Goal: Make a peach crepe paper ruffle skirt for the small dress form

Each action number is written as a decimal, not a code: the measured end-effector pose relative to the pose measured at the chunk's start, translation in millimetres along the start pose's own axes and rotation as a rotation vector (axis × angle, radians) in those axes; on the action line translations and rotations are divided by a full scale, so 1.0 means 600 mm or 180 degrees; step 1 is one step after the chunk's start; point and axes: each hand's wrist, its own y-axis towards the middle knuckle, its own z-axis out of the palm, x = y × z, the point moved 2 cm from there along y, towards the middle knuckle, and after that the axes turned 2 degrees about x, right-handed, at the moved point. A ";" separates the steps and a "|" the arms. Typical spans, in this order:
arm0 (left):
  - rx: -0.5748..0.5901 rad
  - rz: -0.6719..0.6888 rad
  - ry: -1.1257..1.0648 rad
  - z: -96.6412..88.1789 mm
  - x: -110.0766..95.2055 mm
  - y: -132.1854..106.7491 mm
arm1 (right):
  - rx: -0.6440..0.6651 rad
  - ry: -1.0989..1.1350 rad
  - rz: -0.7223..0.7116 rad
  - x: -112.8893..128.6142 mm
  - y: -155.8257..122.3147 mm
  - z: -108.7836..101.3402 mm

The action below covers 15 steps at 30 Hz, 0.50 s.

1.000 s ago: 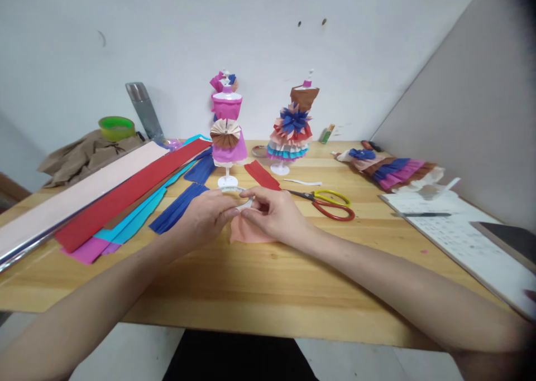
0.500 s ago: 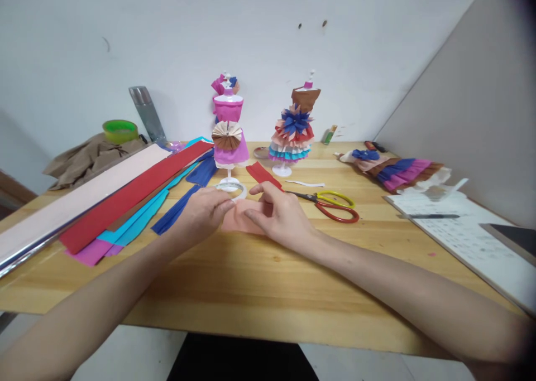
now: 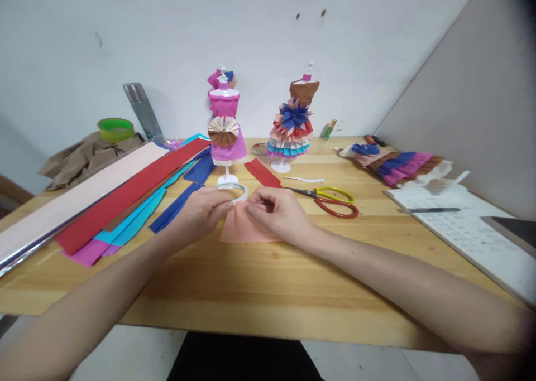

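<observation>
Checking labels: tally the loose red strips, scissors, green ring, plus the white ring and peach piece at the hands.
Red strips: 2
Scissors: 1
Green ring: 1
White ring: 1
Peach piece: 1
Total: 6

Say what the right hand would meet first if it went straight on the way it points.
The right hand would likely meet the tape roll first, held in the left hand; depth between them is unclear.

Free to pass between the forearms (image 3: 113, 286), over bare tabletop (image 3: 234, 286). Blocked beyond the left hand (image 3: 203, 211) by the pink-dressed mannequin (image 3: 225, 105), leftward by long paper strips (image 3: 138, 193), beyond the right hand (image 3: 278, 213) by the ruffled mannequin (image 3: 291, 130), rightward by scissors (image 3: 312, 194). Passable between both mannequins.
</observation>
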 end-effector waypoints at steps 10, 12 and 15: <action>-0.0109 0.0168 -0.0105 0.005 -0.004 0.001 | 0.0170 0.0320 -0.0308 0.003 -0.004 0.001; -0.0071 0.0176 -0.0166 0.004 -0.006 0.001 | 0.0120 0.0365 -0.0409 0.004 -0.004 0.000; -0.0020 0.0177 -0.0177 0.002 -0.007 0.000 | 0.0068 0.0349 -0.0476 0.003 -0.003 -0.001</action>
